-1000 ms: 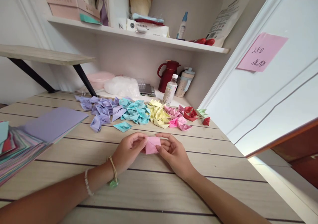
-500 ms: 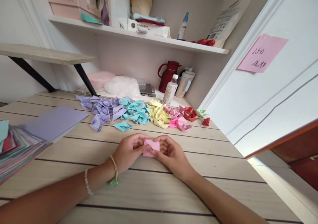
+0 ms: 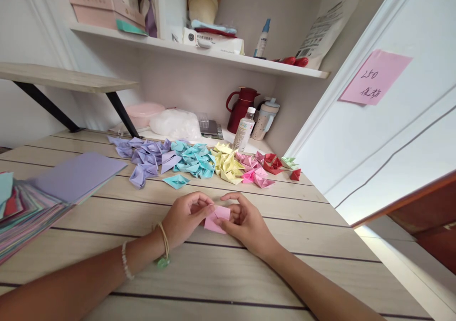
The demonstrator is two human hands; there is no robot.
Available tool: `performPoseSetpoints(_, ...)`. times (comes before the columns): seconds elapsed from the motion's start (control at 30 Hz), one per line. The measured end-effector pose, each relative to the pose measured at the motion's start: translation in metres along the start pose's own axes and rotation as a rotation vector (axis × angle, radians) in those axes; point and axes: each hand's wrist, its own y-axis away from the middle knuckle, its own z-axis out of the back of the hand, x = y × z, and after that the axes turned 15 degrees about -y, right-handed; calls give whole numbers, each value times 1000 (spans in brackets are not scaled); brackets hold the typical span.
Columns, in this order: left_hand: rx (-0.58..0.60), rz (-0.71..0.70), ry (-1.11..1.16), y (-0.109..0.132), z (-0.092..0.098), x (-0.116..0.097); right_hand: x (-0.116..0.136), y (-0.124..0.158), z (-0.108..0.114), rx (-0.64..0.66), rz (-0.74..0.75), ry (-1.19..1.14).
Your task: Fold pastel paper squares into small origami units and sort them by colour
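A small folded piece of pink paper is held between my two hands above the slatted table. My left hand pinches its upper left side, thumb on top. My right hand grips its right side with the thumb across the front, the index finger lifted clear of the edge. Beyond my hands lie folded paper boats: purple ones, blue ones, yellow ones, pink ones and red ones. One blue boat sits apart, closest to my left hand.
At the left lies a stack of coloured paper with purple sheets beside it. Behind the boats stand a plastic bottle, a red jug and a tumbler. A raised wooden shelf overhangs the back left.
The pink paper has turned slightly and tilted, showing more of its face. My right index finger has lifted away from its top edge.
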Motion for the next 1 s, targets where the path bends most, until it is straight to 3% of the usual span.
performPoseSetpoints(0.13,1,34,62,-4,3,0,5,3,1,101,46,-19)
performPoseSetpoints(0.4,11,118,214,-5,6,-8,3,2,5,125,55,-43)
performPoseSetpoints(0.87,105,44,205,-3,1,-1,-6,0,2,-39,68,-16)
performPoseSetpoints(1.0,64,79,166,-5,3,-2,-3,0,3,-32,108,7)
